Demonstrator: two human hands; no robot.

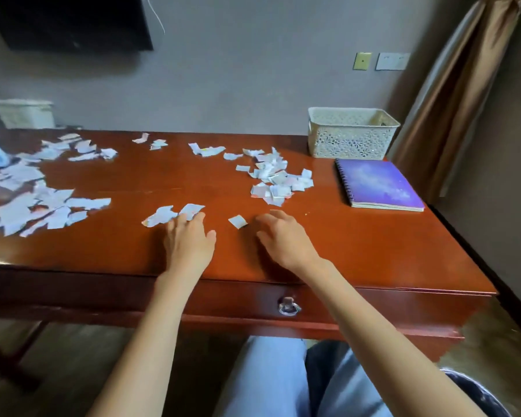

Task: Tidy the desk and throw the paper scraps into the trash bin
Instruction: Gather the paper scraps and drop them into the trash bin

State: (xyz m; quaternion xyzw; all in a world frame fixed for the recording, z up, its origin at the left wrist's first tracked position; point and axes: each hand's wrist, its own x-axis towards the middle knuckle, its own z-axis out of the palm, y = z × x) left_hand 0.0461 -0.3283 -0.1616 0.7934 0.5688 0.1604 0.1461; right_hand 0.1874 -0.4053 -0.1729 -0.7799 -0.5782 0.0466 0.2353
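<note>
Left hand (190, 240) and right hand (285, 237) flat, empty, by jagged paper scraps (163, 216) on glossy wooden desk (373, 251)

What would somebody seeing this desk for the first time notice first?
Torn paper scraps litter the red-brown desk, a spread at its left and a heap right of centre. Both hands reach over the near edge, the left hand touching a scrap, the right hand beside a small piece. A purple notebook lies far right, before a white basket.
</note>
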